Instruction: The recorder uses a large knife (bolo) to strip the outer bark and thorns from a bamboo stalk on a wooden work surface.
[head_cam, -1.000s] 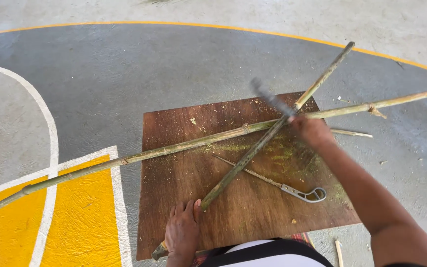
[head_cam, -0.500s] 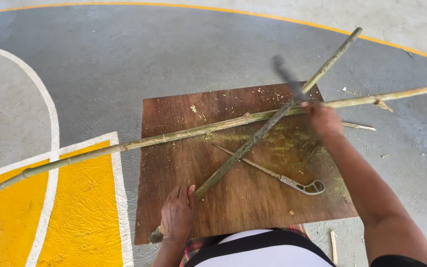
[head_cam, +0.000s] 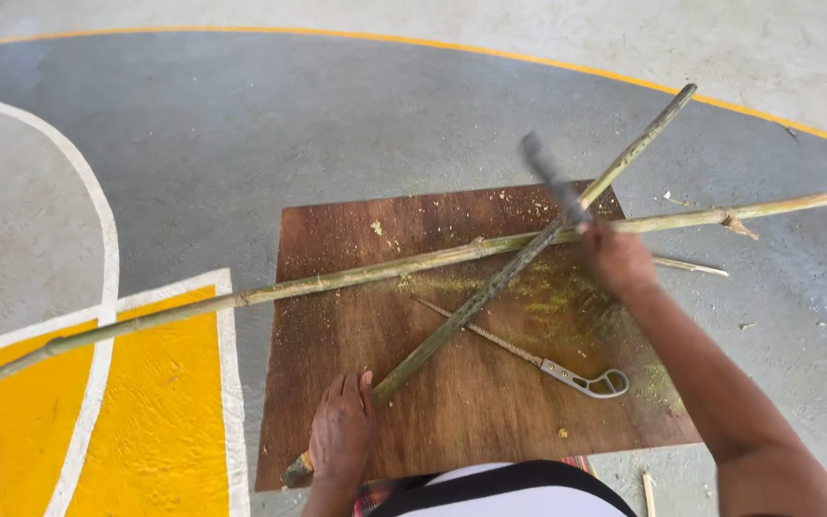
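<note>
While bamboo stick point(head_cam: 490, 292) is pinned near lower end by left hand point(head_cam: 342, 436), fingers closed over it, stick is laid slantwise across wooden board point(head_cam: 452, 421). Blade point(head_cam: 549, 174), blurred, is gripped in closed right hand point(head_cam: 616, 258) above board's upper right part. Longer bamboo pole point(head_cam: 337, 280) is crossed under stick, extended past both board sides. Small saw point(head_cam: 538, 359) is laid flat on board, just right of stick.

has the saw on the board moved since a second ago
No. The saw lies at the same spot on the board, its handle near the right edge, below the crossed bamboo poles.
</note>
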